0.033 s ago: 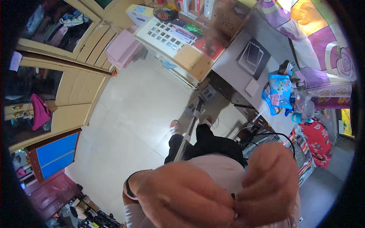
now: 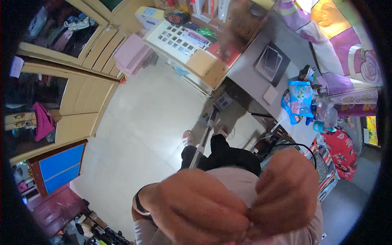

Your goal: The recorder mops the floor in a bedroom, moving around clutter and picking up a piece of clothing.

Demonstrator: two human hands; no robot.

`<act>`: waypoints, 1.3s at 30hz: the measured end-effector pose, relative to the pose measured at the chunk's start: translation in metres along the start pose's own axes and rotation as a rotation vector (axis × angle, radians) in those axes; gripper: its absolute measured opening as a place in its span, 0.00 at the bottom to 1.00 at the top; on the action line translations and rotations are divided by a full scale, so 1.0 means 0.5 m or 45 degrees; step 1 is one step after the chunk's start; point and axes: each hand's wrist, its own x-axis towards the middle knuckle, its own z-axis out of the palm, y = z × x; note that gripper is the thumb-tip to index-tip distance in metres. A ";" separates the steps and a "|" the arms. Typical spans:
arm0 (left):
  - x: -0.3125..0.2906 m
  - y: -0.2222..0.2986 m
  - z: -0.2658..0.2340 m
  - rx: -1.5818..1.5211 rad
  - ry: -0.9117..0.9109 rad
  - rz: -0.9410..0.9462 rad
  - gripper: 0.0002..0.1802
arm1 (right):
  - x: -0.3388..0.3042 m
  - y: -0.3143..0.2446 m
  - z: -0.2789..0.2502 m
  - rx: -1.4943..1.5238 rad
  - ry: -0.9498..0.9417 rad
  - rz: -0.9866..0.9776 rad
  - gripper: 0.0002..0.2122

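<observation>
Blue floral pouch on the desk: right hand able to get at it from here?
Probably, at a stretch: the blue floral pouch sits on the desk, same side as the right hand, its front uncovered. That hand shows very close up, though, so distance is hard to judge.

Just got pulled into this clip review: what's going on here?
A person in a pale top stands on a tiled floor, left hand and right hand raised close together in front of the body. A metal pole runs from behind the left hand down between the feet; whether either hand grips it is hidden. To the right, a blue packet stands on a desk.
</observation>
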 end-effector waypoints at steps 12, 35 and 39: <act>-0.126 -0.059 -0.082 0.688 1.075 -0.879 0.21 | -0.297 0.072 -0.221 -0.141 0.351 1.847 0.08; -0.385 -0.023 0.049 -0.538 1.653 -0.986 0.21 | -0.673 -0.120 -0.394 -0.381 0.666 2.452 0.10; -0.321 -0.029 -0.019 -0.600 1.578 -0.849 0.24 | -0.624 -0.127 -0.398 -0.564 0.699 2.378 0.13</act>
